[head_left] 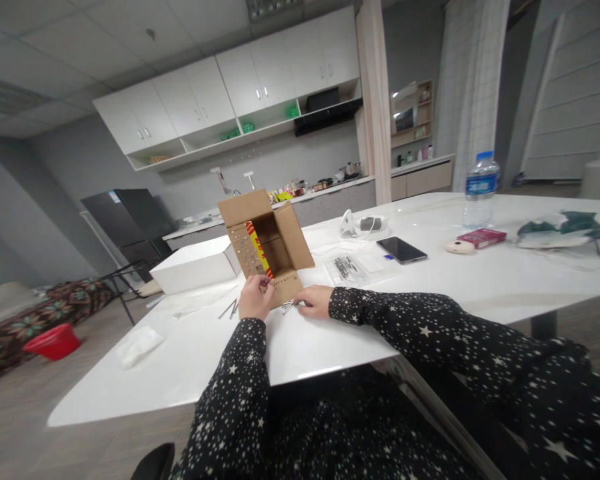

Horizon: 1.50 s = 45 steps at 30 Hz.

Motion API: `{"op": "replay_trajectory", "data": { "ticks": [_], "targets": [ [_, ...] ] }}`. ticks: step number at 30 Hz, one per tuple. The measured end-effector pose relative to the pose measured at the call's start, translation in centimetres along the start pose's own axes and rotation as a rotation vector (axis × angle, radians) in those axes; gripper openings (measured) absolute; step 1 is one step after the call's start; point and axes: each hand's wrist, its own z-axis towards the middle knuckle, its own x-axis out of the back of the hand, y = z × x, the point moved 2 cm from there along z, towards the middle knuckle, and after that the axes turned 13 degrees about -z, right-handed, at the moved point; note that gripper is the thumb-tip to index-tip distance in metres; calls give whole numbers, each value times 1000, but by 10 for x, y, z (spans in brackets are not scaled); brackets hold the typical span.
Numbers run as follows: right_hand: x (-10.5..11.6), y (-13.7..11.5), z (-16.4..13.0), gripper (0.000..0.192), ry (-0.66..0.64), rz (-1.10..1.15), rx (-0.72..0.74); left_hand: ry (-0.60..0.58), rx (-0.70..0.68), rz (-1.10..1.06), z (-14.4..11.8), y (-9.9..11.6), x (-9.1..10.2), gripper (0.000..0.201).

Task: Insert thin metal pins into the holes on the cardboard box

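A small brown cardboard box [275, 241] lies on its side on the white table [330, 333], its flaps open toward me and a yellow-and-red packet showing inside. Rows of small metal screws stud its left flap. My left hand [255, 297] pinches the box's lower flap at its front edge. Flat on the table just right of that flap rests my right hand [314, 301], its fingertips on a few small metal pieces [287, 307]. Several loose nails or screws [229, 309] lie to the left of my left hand.
A white box [196, 265] stands left of the cardboard box. A clear plastic bag of hardware [347, 269], a phone [401, 249], a water bottle [481, 189], a red packet [481, 237] and a green cloth [560, 228] lie to the right. A crumpled tissue [139, 344] lies front left.
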Motion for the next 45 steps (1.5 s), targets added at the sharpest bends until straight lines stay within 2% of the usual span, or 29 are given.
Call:
{"op": "replay_trajectory", "data": {
  "ticks": [3,16,28,45],
  "targets": [
    [-1,0,0,32,8,11,-12,-53,32,18,0,-1,-1,16],
    [-2,0,0,33,8,-6,-17,-126,157,144,1,-14,-4,25],
    [0,0,0,34,1,-4,-10,-70,190,135,1,-18,3,22],
    [-1,1,0,36,-3,-12,0,-76,261,129,0,-10,5,18]
  ]
}}
